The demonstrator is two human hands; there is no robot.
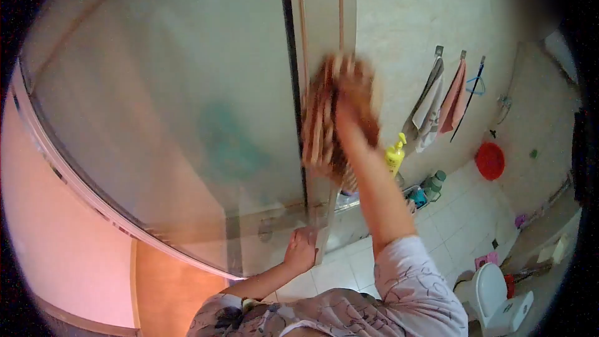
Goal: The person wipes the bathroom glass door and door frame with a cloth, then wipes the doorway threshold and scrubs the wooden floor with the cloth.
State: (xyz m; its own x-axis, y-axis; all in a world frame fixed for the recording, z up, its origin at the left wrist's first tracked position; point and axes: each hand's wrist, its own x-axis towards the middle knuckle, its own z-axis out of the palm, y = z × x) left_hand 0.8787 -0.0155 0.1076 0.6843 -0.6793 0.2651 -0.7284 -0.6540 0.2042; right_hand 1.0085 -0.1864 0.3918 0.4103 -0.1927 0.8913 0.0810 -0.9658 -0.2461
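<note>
A brown striped cloth [321,118], blurred by motion, lies against the edge of a glass shower door [168,87]. My right hand [352,97] presses on the cloth, its arm stretched up and forward. Lower down, my left hand [301,249] is closed around the bottom part of the door's edge frame [319,221]. Behind the glass a blurred green shape shows.
Towels [430,106] and a pink cloth [453,97] hang on the right wall. A yellow pump bottle [395,155], a green jug [433,182], a red basin [490,161] and a white toilet [490,290] stand to the right, over a tiled floor [443,221].
</note>
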